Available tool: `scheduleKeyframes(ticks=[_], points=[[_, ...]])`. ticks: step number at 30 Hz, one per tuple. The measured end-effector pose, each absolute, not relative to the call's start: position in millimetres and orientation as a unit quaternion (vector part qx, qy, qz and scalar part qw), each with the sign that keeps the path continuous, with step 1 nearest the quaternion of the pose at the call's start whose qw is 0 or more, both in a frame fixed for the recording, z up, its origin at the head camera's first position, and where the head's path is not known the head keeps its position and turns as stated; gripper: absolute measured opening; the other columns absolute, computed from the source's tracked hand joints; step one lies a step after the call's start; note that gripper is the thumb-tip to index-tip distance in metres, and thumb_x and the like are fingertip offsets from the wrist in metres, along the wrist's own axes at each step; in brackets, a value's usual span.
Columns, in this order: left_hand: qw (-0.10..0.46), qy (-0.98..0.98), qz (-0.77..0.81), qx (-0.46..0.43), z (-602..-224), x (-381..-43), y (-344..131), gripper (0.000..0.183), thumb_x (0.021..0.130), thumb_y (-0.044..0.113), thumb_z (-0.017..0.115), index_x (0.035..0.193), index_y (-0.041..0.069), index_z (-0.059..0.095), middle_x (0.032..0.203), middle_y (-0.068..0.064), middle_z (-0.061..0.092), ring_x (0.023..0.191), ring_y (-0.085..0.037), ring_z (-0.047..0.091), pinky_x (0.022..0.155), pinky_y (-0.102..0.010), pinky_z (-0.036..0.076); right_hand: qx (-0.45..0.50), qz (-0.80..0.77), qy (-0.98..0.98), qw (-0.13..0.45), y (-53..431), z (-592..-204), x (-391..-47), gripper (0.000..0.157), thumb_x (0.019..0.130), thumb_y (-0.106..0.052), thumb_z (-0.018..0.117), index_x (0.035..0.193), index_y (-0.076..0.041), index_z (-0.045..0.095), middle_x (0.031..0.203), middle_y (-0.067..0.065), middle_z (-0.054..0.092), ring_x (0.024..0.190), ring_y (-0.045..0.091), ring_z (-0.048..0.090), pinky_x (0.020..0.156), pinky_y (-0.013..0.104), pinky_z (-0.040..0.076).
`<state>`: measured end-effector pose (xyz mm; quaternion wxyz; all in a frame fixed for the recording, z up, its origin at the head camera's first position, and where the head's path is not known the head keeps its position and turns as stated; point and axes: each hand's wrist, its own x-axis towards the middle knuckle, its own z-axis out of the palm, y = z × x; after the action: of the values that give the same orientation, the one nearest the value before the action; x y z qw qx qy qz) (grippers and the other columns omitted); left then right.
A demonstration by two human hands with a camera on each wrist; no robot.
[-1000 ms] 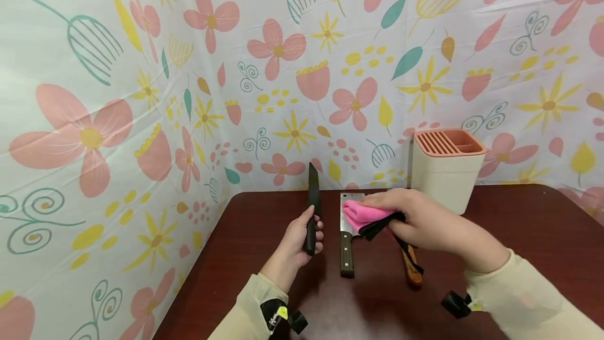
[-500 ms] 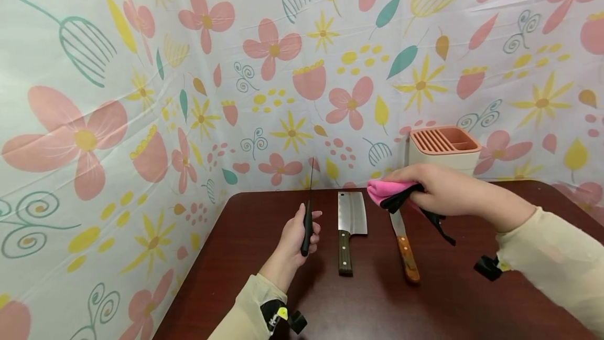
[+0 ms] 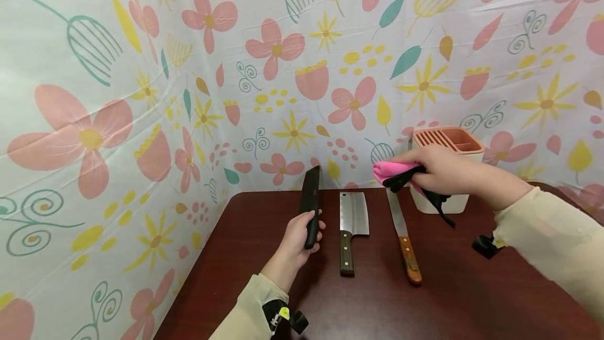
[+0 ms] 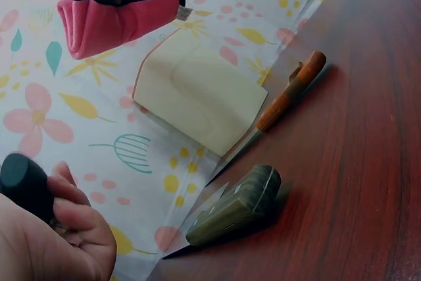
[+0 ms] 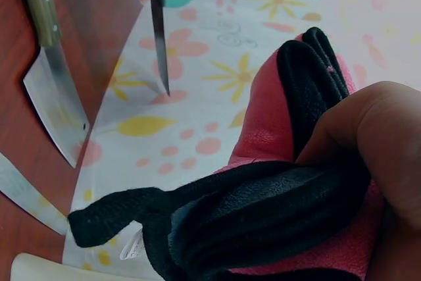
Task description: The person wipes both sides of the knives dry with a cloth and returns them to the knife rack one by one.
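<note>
My left hand [image 3: 297,232] grips the black handle of a dark-bladed kitchen knife [image 3: 309,193], its blade pointing up and away over the table's back edge. In the right hand [image 3: 445,172] is a folded pink cloth [image 3: 389,170] with black trim and a hanging loop, pinched between thumb and fingers. The cloth is in the air, apart from the knife, near the front of the knife block. A cleaver [image 3: 353,214] with a dark wooden handle lies between the hands. To its right lies a long knife [image 3: 398,214] with an orange-brown wooden handle; the cloth is just above its tip.
A cream knife block [image 3: 464,201] with a pink slotted top stands at the back right, partly behind the right hand. The dark red-brown table [image 3: 377,308] meets a flower-printed curtain [image 3: 264,135] at the back and left.
The right hand has lifted the pink cloth off the cleaver and moved it up and right, uncovering the cleaver and the long knife. The left hand has turned its knife, showing the blade's flat side.
</note>
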<state>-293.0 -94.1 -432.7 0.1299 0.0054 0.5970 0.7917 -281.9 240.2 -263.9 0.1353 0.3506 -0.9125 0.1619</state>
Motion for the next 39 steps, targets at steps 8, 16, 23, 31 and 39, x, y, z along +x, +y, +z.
scheduleKeyframes(ticks=[8, 16, 23, 31, 39], points=[[0.126, 0.596, 0.792, 0.048, -437, -293, -96, 0.025, 0.105, 0.034, 0.057, 0.117, 0.012, 0.056, 0.082, 0.004, 0.069, 0.059, -0.010, 0.056, 0.048, -0.023, 0.039, 0.345, 0.141, -0.916, 0.148, 230, -241, -299, 0.052, 0.085, 0.006, 0.062, 0.125, -0.025, 0.074, 0.087, -0.006, 0.071, 0.068, 0.007, 0.051, 0.062, 0.025, 0.039], [0.117, 0.595, 0.793, 0.058, -440, -295, -94, 0.017, 0.102, 0.030, 0.063, 0.106, 0.016, 0.054, 0.079, 0.004, 0.071, 0.059, -0.013, 0.055, 0.046, -0.026, 0.037, 0.329, 0.154, -0.921, 0.141, 198, -217, -319, 0.051, 0.086, 0.004, 0.056, 0.126, -0.022, 0.073, 0.084, -0.001, 0.071, 0.066, 0.014, 0.055, 0.063, 0.030, 0.044], [0.124, 0.608, 0.781, 0.073, -437, -293, -93, 0.032, 0.098, 0.027, 0.069, 0.117, 0.011, 0.050, 0.082, 0.001, 0.070, 0.063, -0.013, 0.054, 0.047, -0.027, 0.038, 0.326, 0.132, -0.922, 0.163, 161, -219, -350, 0.048, 0.086, -0.001, 0.058, 0.130, -0.016, 0.070, 0.093, 0.007, 0.074, 0.072, 0.021, 0.059, 0.064, 0.034, 0.045], [0.133, 0.625, 0.761, 0.111, -431, -288, -90, 0.057, 0.097, 0.023, 0.070, 0.143, 0.009, 0.041, 0.089, 0.001, 0.070, 0.066, -0.011, 0.056, 0.047, -0.025, 0.041, 0.330, 0.123, -0.924, 0.147, 120, -243, -379, 0.051, 0.090, -0.002, 0.059, 0.137, -0.020, 0.066, 0.115, 0.011, 0.075, 0.080, 0.025, 0.062, 0.072, 0.038, 0.049], [0.135, 0.626, 0.756, 0.133, -426, -285, -86, 0.047, 0.096, 0.020, 0.068, 0.135, 0.009, 0.044, 0.089, 0.002, 0.070, 0.073, -0.012, 0.060, 0.050, -0.027, 0.043, 0.316, 0.116, -0.933, 0.129, 92, -278, -398, 0.051, 0.090, -0.001, 0.057, 0.137, -0.020, 0.066, 0.122, 0.009, 0.074, 0.086, 0.025, 0.063, 0.073, 0.038, 0.049]])
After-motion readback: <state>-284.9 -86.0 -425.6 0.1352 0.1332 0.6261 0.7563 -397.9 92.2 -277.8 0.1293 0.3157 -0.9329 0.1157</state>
